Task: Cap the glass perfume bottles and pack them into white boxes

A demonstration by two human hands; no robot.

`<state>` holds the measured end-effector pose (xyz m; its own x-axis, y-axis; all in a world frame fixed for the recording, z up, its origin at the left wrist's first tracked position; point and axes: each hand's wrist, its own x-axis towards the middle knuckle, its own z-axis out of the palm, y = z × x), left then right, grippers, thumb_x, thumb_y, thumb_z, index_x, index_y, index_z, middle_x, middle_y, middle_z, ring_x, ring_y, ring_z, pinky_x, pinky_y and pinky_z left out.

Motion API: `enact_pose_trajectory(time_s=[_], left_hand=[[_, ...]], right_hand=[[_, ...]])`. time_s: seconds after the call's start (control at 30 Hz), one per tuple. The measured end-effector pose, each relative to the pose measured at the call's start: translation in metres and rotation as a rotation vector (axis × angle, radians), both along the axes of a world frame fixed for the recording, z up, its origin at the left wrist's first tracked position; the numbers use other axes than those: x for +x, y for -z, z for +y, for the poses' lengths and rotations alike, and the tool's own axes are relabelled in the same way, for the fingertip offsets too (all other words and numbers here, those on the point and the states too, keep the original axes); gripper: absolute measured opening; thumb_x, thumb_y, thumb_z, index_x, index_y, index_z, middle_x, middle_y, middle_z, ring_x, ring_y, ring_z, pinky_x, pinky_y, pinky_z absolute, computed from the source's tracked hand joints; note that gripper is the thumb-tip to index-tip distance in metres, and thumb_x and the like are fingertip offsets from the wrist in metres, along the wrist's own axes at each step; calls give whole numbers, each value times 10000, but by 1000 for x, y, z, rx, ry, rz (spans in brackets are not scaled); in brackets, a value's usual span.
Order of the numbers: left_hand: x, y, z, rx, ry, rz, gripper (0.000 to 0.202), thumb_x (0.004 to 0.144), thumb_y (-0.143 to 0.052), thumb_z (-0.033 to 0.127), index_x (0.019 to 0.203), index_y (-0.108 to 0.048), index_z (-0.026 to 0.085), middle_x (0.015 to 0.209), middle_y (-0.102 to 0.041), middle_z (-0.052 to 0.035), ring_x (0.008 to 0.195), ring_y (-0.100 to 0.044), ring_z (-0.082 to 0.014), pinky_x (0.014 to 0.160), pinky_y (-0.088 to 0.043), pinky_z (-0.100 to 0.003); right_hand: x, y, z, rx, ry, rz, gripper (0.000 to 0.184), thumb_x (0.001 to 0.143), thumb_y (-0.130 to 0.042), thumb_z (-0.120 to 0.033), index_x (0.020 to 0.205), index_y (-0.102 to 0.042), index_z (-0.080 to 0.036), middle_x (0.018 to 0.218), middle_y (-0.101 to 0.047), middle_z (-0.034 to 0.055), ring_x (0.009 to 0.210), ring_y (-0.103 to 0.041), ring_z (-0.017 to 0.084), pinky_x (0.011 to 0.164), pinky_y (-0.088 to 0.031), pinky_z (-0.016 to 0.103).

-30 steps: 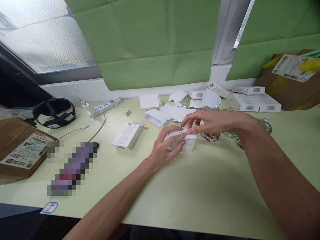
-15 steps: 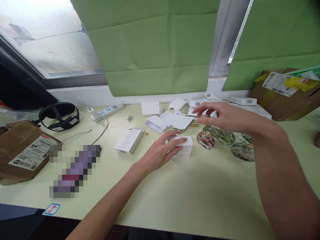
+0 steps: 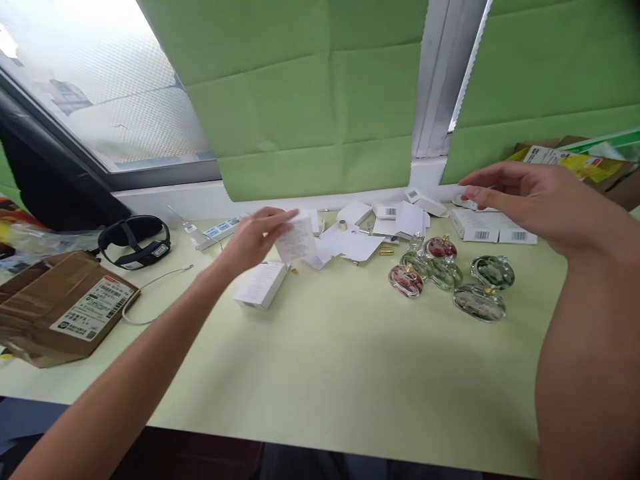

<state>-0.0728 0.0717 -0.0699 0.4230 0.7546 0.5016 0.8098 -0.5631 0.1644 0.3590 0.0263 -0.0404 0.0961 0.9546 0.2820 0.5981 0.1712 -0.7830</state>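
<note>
1. Holding a small white box (image 3: pixel 299 238) clear of the counter (image 3: pixel 350 360), the left hand (image 3: pixel 253 237) has its fingers clamped on the box's near edge.
2. It hangs just above a second white box (image 3: pixel 260 285) lying flat.
3. The right hand (image 3: pixel 530 197) hovers over the barcoded boxes (image 3: pixel 493 227) at the back, fingers loosely apart and empty.
4. Glass bottles (image 3: pixel 445 273) cluster below that hand.

Six round glass bottles (image 3: pixel 447 273), two of them red inside; two cardboard parcels (image 3: pixel 65 308); one power strip (image 3: pixel 217 230); one black head strap (image 3: pixel 133 241). One white box (image 3: pixel 296 239) in the left hand (image 3: pixel 250 239), one more lying flat, at least four barcoded boxes (image 3: pixel 480 227) at the back; that pile is too jumbled to count further.
</note>
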Motion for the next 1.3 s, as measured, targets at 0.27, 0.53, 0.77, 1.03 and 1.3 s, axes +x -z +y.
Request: enact_pose_trajectory(time_s=[0.27, 0.53, 0.77, 1.03, 1.3], left_hand=[[-48, 30, 67, 7, -262, -101, 397, 961, -457, 376, 1264, -668, 228, 1210, -649, -111, 955, -633, -233, 825, -491, -351], [-72, 83, 77, -24, -324, -75, 458, 987, -395, 424, 1285, -642, 179, 1194, -623, -140, 985, -606, -254, 905, -478, -416], [-79, 90, 75, -14, -307, -43, 503, 1011, -343, 459, 1357, -582, 184, 1219, -597, -131, 1090, -565, -270, 979, -446, -449], [-35, 55, 56, 45, -406, 54, 529, 968, -397, 463, 1416, -518, 208, 1383, -530, -158, 1309, -425, -372, 1089, -323, -554], [85, 89, -18, -24, 71, -165, 300, 993, -459, 313, 1258, -549, 203, 1217, -619, -100, 1175, -550, -245, 1019, -437, -408]], right_hand=[[3, 0, -2, 19, -12, -8, 328, 826, -696, -524, 1069, -721, -305, 1009, -721, 66, 827, -590, 189, 579, -446, 284], [11, 4, 4, -9, 22, -31, 339, 825, -688, -540, 1074, -713, -313, 996, -711, 62, 798, -573, 186, 567, -418, 291], [13, 5, 4, -15, 42, -3, 316, 826, -703, -508, 1072, -721, -309, 1011, -726, 60, 815, -599, 176, 583, -427, 289], [34, 10, 6, 78, 101, 55, 315, 815, -717, -483, 1060, -733, -287, 976, -728, 44, 811, -619, 152, 587, -423, 256], [97, 66, 75, -73, 326, -230, 481, 874, -626, -526, 1179, -635, -153, 1138, -666, 187, 911, -626, 219, 716, -485, 355]])
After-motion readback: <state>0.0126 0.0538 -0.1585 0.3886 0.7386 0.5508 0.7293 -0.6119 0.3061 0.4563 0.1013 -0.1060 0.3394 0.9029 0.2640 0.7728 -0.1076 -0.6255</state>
